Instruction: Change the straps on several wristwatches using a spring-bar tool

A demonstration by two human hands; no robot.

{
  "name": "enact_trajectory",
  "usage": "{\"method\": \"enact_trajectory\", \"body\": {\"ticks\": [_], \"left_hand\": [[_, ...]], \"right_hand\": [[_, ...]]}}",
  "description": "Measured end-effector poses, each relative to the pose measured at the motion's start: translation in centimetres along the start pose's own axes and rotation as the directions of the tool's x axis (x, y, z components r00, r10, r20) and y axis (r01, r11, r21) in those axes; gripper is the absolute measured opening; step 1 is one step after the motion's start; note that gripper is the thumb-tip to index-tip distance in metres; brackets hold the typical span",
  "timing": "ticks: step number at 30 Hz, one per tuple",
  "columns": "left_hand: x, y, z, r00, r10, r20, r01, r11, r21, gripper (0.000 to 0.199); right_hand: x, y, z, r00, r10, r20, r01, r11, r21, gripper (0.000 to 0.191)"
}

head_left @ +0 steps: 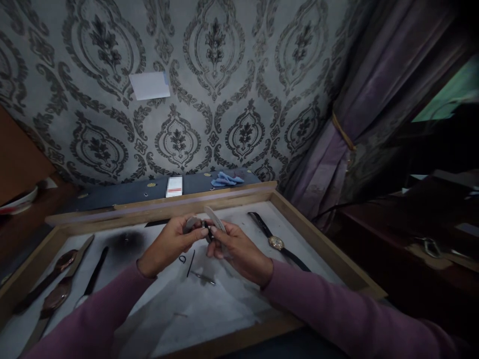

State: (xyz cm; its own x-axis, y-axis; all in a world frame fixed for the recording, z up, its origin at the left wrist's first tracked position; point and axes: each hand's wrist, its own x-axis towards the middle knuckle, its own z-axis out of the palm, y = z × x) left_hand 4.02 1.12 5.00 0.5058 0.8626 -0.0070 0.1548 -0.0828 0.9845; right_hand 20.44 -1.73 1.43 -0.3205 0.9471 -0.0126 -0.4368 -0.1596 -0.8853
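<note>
- Head view: the left hand [175,240] and right hand [237,245] meet over the middle of a wooden-rimmed tray [322,240], both closed around one wristwatch with a grey strap [214,218].
- The left hand pinches the watch between thumb and fingers, with one curved strap piece beside its fingertips; the right hand grips the other side, a second strap piece rising above its thumb. Much of the case is hidden by the fingers.
- Below the hands, on the tray's white lining, lie a small black ring [182,259], a thin black rod [190,263] and a slim metallic tool [204,277].
- Right of the right hand, a gold-cased watch with a black strap [276,243] lies stretched out diagonally.
- At the tray's left side lie two brown-toned watches [58,298] and a black strap [96,271], its lower end near the left sleeve [93,309].
- Beyond the far rim, a smartphone [174,186] and a crumpled blue cloth [226,179] rest on a dark cover [127,191].
- Behind stands damask-patterned wallpaper [247,132]; a tied purple curtain [368,104] hangs at right.
</note>
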Motion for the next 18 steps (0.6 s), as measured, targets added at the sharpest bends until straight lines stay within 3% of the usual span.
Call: {"method": "enact_trajectory", "body": {"ticks": [6,13,16,18], "left_hand": [[-0.4,0.3,0.3,0.999,0.015,0.030,-0.017,0.999,0.041,0.036],[-1.0,1.7,-0.2,1.000,0.012,-0.004,-0.012,0.994,0.108,0.034],[-1.2,1.9,-0.3,0.997,0.064,-0.035,-0.054,0.967,0.250,0.032],[-1.4,2.0,-0.1,0.986,0.160,-0.054,-0.124,0.903,0.410,0.028]], "right_hand": [[-0.3,-0.2,0.3,0.996,0.024,0.091,-0.006,0.981,-0.196,0.036],[-0.6,-0.8,0.4,0.999,0.016,0.052,-0.008,0.990,-0.141,0.043],[-0.7,-1.0,0.6,0.999,0.013,0.045,-0.009,0.997,-0.079,0.045],[-0.8,-1.1,0.6,0.999,0.012,0.051,-0.010,0.999,-0.053,0.044]]}}
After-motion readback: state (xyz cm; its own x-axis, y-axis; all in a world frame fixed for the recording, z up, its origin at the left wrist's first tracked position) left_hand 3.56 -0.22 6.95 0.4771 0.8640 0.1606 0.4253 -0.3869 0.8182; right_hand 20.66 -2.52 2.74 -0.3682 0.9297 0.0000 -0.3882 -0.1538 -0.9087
